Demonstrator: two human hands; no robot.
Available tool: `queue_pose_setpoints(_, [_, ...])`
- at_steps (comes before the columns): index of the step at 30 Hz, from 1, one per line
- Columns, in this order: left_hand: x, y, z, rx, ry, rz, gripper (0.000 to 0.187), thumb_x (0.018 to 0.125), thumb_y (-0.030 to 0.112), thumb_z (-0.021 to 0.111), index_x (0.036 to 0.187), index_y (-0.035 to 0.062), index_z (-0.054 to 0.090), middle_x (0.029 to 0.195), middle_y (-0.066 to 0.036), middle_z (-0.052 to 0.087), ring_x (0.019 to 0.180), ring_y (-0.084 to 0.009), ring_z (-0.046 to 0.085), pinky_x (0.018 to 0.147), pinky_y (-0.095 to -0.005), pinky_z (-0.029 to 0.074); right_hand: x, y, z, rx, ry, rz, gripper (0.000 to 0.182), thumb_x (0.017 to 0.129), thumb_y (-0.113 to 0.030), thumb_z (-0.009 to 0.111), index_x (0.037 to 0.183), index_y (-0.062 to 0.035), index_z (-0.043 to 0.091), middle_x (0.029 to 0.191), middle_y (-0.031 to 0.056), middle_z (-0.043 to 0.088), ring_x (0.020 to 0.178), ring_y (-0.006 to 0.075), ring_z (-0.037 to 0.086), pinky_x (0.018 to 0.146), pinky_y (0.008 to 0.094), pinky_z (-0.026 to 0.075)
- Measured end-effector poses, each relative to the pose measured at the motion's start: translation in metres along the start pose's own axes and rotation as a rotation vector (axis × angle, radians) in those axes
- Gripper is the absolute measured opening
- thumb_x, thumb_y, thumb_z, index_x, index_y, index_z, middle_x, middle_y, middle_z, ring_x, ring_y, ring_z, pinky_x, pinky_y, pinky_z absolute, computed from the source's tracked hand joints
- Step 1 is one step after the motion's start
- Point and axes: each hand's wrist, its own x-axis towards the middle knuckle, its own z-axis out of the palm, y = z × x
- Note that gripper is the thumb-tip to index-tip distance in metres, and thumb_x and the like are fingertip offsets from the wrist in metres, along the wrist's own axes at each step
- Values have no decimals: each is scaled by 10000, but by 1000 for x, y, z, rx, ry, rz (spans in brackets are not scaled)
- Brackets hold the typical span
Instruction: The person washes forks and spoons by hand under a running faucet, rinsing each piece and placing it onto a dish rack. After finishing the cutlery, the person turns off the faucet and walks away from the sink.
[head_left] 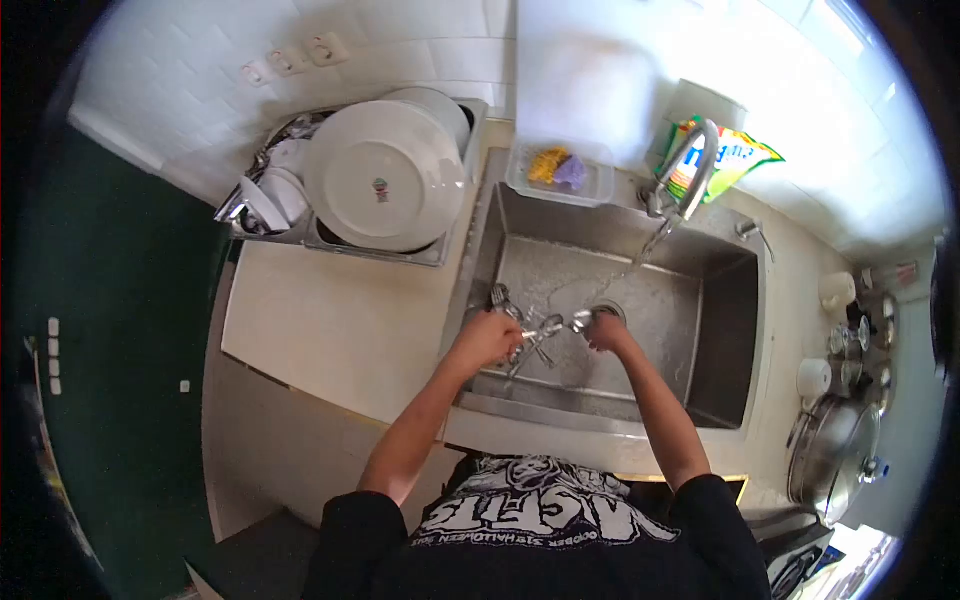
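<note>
My left hand (487,338) is closed around several pieces of metal cutlery (501,297) over the left part of the steel sink (728,340). Spoon heads and handles stick out on both sides of its fingers. My right hand (606,332) is closed on a spoon (581,320), whose head points left towards the cutlery in my left hand. Beneath my right hand lies the round drain (612,306), partly covered by it. Water runs from the curved faucet (708,160) into the sink, behind and to the right of both hands.
A dish rack (440,258) with large white plates (382,178) stands on the left counter (330,320). Behind the sink are a clear tray (600,180) with yellow and purple scrubbers and a green-yellow packet (735,158). A lidded steel pot (832,455) sits at the right.
</note>
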Motion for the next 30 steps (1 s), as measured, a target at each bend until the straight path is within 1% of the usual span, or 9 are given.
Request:
queue_pose_setpoints(3, [-49, 19, -48, -368, -30, -38, 155, 812, 135, 573, 856, 5, 644, 672, -59, 638, 621, -136, 609, 589, -279, 475, -4, -39, 16, -336, 46, -285, 266, 778, -146, 473, 967, -4, 595, 974, 226, 600, 842, 383, 598, 756, 432, 485])
queue_pose_setpoints(7, [-124, 28, -168, -647, 265, 55, 126, 823, 97, 572, 893, 15, 637, 722, -25, 639, 608, -96, 589, 527, -216, 414, -29, -100, 16, -287, 237, -201, 382, 783, -110, 470, 1160, -50, 480, 1135, 199, 517, 908, 374, 581, 763, 441, 491])
queue_pose_setpoints(9, [-139, 26, -226, -473, 630, 47, 150, 849, 122, 532, 854, 12, 635, 698, -37, 622, 601, -94, 576, 497, -216, 386, -27, -111, 21, -361, 325, -240, 436, 786, -111, 476, 1217, -69, 423, 1162, 183, 488, 943, 359, 573, 758, 443, 495])
queue_pose_setpoints(11, [-133, 20, -276, -227, 940, 39, 182, 852, 145, 526, 895, 11, 641, 686, -28, 608, 595, -88, 566, 506, -216, 399, -16, -108, 29, -404, 302, -235, 377, 728, -161, 548, 1089, -68, 489, 1104, 159, 527, 924, 355, 581, 731, 466, 496])
queue_pose_setpoints(14, [-106, -42, -344, 13, 1098, -114, 223, 836, 207, 544, 906, 25, 652, 710, -72, 637, 627, -148, 606, 557, -274, 452, -12, -109, 27, -551, 286, -229, 307, 767, -160, 523, 1061, -68, 509, 1040, 142, 553, 898, 321, 595, 691, 438, 510])
queue_pose_setpoints(16, [-85, -108, -382, 482, 1195, -223, 231, 803, 238, 567, 883, 45, 665, 776, -137, 651, 706, -255, 634, 637, -344, 480, -6, -104, 33, -607, 330, -222, 273, 809, -175, 498, 1059, -68, 527, 1058, 138, 554, 891, 290, 599, 664, 403, 517])
queue_pose_setpoints(19, [-73, -179, -414, 498, 1052, -384, 225, 773, 256, 586, 858, 69, 678, 819, -167, 636, 769, -325, 618, 694, -382, 480, -20, -109, 17, -547, 320, -268, 213, 763, -117, 514, 970, -73, 544, 864, 123, 592, 812, 304, 613, 627, 435, 512])
queue_pose_setpoints(24, [-58, -264, -435, 410, 992, -411, 218, 744, 258, 615, 845, 78, 686, 761, -153, 643, 715, -283, 634, 672, -359, 482, -13, -81, 12, -577, 378, -317, 199, 748, -118, 522, 936, -78, 574, 809, 128, 598, 799, 291, 604, 642, 406, 501])
queue_pose_setpoints(30, [-45, -277, -448, 329, 797, -466, 174, 729, 157, 634, 860, 55, 685, 780, -142, 657, 721, -230, 639, 697, -338, 482, -43, -81, -8, -310, 477, -419, 137, 734, -71, 541, 821, -63, 646, 806, 124, 602, 823, 307, 578, 682, 395, 477])
